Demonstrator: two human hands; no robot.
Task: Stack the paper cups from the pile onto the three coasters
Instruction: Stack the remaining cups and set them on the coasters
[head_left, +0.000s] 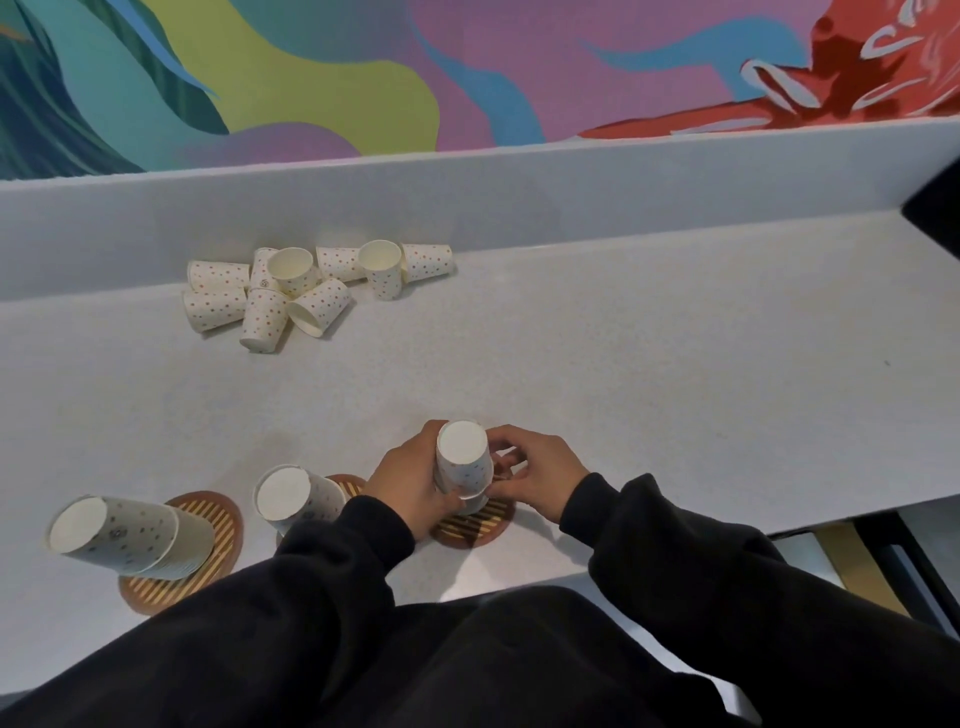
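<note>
From the head camera, both hands work at about 6 o'clock on the pale counter (623, 364). The left hand (410, 480) is wrapped around the side of an upturned stack of paper cups (464, 462) standing on the right coaster (475, 527), and the right hand (535, 475) pinches the stack's lower part with curled fingertips from the 3 o'clock side. Two more upturned stacks stand to the 9 o'clock side: one on the middle coaster (348, 486), its cups (291, 496) partly hidden by the left sleeve (332, 561), and a taller one (130, 535) on the left coaster (208, 525) at about 8 o'clock. All three coasters therefore already carry cups, so the job looks well under way but not finished. Up at 11 o'clock, against the low back ledge (467, 187), the pile (306, 291) holds roughly nine or ten loose dotted cups, most lying on their sides, one or two upright. No readable brand or writing shows; a small round mark on a few cups is too tiny to make out.
</note>
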